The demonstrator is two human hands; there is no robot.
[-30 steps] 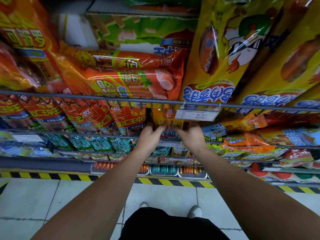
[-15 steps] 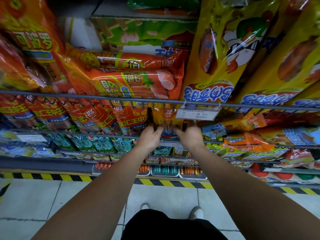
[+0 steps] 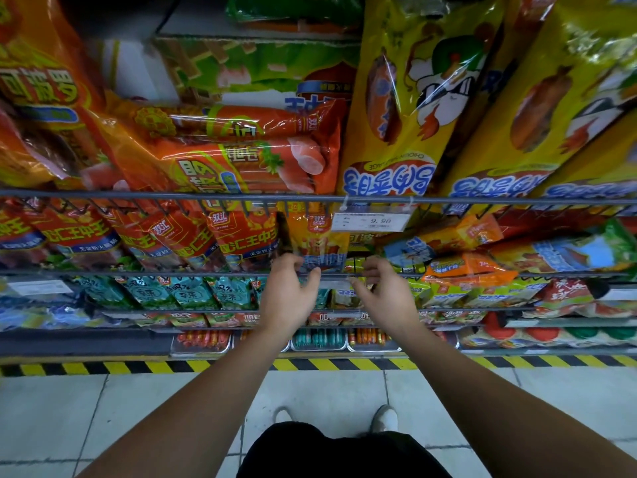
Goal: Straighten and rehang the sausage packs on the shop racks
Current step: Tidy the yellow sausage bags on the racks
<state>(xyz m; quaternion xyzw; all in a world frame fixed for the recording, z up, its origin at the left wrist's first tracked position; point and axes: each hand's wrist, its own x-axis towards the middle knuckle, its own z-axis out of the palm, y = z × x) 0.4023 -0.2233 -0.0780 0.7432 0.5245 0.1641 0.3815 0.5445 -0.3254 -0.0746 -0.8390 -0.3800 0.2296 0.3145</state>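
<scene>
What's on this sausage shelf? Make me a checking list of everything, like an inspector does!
Surface: wire rack rail across the front, more rails below.
Job's things: yellow-orange sausage pack hangs beside a row of red packs.
Clutter: orange packs at right lie tilted; price tag reads 9.90.
Hands: left hand curled at that pack's lower edge, grip unclear; right hand loosely curled, holding nothing visible.
Cables: nothing seen.
Surroundings: tiled floor, yellow-black striped strip.

One wide camera on my head looks forward and down. The racks [image 3: 206,194] fill the upper frame, close by. The floor [image 3: 69,408] lies below.
</scene>
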